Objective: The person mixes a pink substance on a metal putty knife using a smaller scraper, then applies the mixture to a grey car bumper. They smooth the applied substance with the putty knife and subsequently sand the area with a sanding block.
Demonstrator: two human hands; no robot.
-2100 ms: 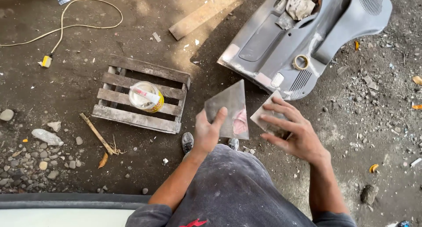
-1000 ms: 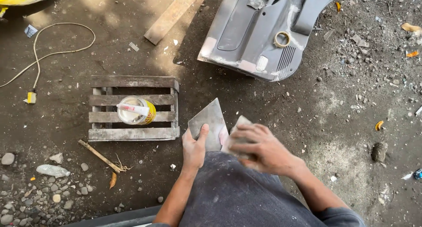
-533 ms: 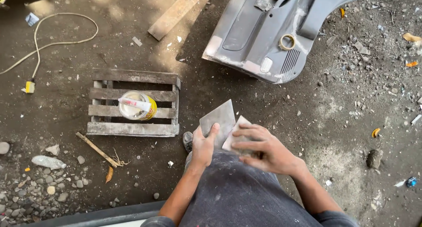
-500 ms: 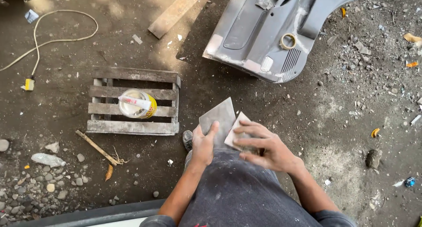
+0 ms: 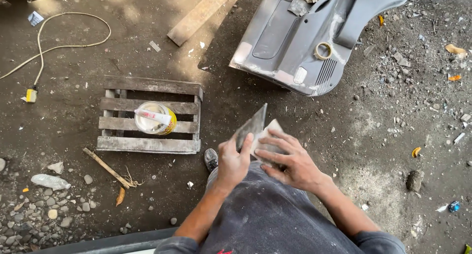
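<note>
Small wooden pallet, open tin, grey door panel, cable

grey metal sheet | yellow can | grey door panel

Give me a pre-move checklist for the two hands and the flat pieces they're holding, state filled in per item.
1. Left hand grip on the grey flat plate: ok, fingers wrapped on its lower edge.
2. Right hand on the pale flat piece: ok, fingers spread over it.
3. The two pieces in contact: ok, they meet edge to face.
4. Open tin upright on the small wooden pallet: ok.
5. Grey door panel apart from the hands: ok.
6. Material on the plate's working face: cannot tell.
</note>
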